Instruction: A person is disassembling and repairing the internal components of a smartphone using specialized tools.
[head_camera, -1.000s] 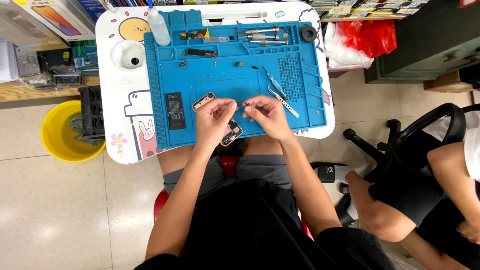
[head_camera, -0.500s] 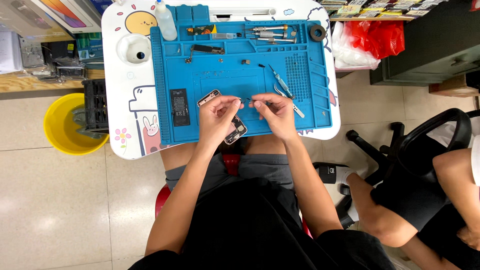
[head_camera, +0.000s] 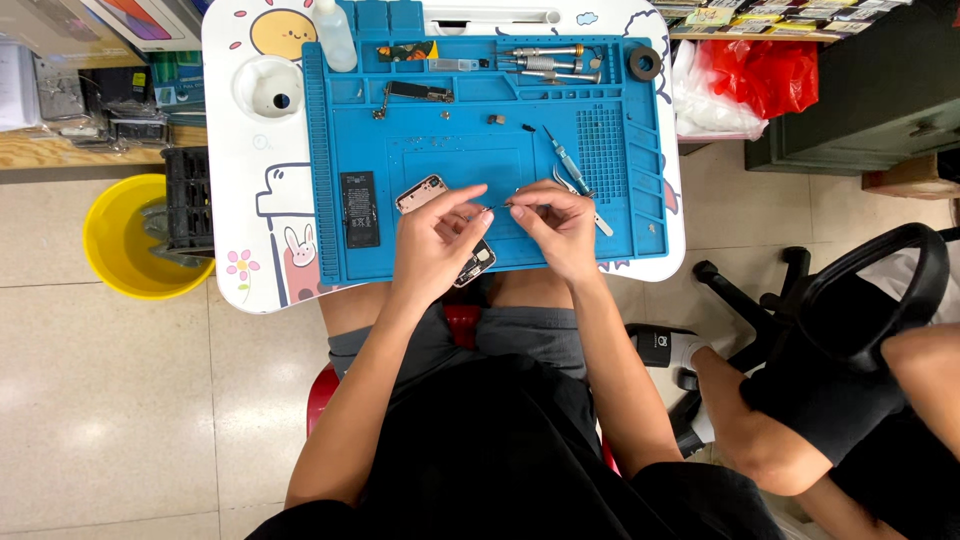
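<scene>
Table (head_camera: 235, 220), small white one w/ cartoon prints, fills the top of the view; blue work mat (head_camera: 640, 150) covers most of it. Yellow bucket (head_camera: 120, 250) on the floor at 9 o'clock of the table, black office chair (head_camera: 860, 310) at 4 o'clock w/ another person's leg (head_camera: 750, 440) beside it. Phone shell (head_camera: 445, 215), opened, lies on the mat's near edge, partly under the left hand (head_camera: 435, 240). Black battery (head_camera: 359, 208) flat on the mat at 9 o'clock of that hand, close by. Right hand (head_camera: 560, 225) is at 3 o'clock of the left, fingertips nearly meeting. Between them, a tiny dark part (head_camera: 492, 207), too small to identify: left hand pinches it, right hand pinched on it too. Tweezers (head_camera: 585, 195) and a screwdriver (head_camera: 562, 155) lie at 12–1 o'clock of the right hand.
</scene>
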